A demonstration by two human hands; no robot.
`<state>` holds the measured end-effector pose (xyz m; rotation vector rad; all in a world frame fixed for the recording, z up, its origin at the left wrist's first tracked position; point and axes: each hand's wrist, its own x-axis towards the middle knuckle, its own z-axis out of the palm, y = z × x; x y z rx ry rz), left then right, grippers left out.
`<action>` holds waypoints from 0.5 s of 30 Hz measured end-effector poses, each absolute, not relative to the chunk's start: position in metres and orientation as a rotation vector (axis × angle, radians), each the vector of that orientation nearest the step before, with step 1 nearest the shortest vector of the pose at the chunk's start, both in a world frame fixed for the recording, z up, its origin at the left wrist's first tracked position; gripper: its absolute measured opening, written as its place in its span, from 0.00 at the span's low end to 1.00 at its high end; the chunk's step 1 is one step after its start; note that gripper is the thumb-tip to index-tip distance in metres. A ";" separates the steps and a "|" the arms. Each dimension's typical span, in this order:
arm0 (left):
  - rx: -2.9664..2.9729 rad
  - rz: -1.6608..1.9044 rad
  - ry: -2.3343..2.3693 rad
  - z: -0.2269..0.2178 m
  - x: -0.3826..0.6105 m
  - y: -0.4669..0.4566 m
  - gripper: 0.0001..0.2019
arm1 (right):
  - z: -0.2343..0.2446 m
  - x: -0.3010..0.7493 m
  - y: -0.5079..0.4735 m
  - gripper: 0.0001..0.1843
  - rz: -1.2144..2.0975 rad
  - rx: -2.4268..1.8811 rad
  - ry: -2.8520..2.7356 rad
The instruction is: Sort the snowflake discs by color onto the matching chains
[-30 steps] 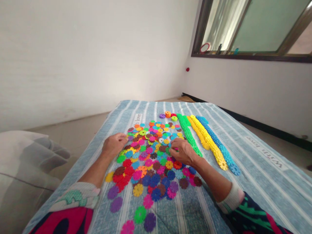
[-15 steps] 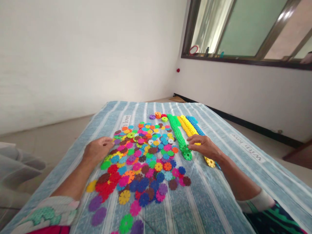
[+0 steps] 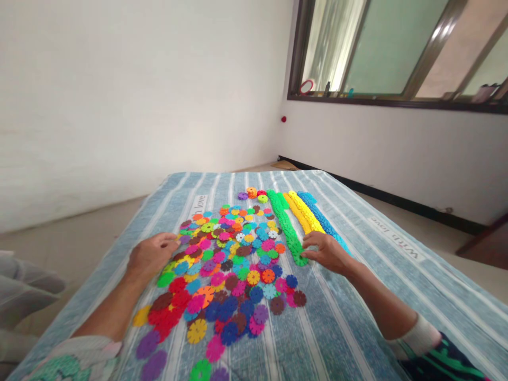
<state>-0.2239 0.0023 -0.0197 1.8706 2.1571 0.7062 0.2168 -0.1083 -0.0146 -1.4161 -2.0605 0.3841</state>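
Observation:
My left hand [image 3: 153, 256] is at the left edge of a spread pile of colourful notched plastic discs [image 3: 217, 256]. Its fingers are curled together near a purple disc, and whatever they may hold is hidden. My right hand [image 3: 327, 252] reaches to the near end of a long row of overlapping green discs [image 3: 288, 228]. Thumb and fingers are apart there, with the fingertips at the row's end. Beyond this hand lie a yellow row of discs [image 3: 305, 211] and a blue row [image 3: 323, 221]; the hand covers the yellow row's near end.
Small stacks of orange discs [image 3: 251, 192], purple discs [image 3: 243, 196] and lime discs [image 3: 262, 199] stand at the far end. A striped blue cloth [image 3: 357, 317] covers the table. A white wall rises behind, with a window [image 3: 397, 47] on the right.
The view has shifted slightly, so the whole scene sits a little further left and lower. Both hands keep nearly the same places beside the pile and the green row.

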 end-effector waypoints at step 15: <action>1.896 0.750 2.116 -0.020 -0.222 -0.007 0.16 | -0.011 0.139 -0.127 0.06 0.221 -1.280 -2.129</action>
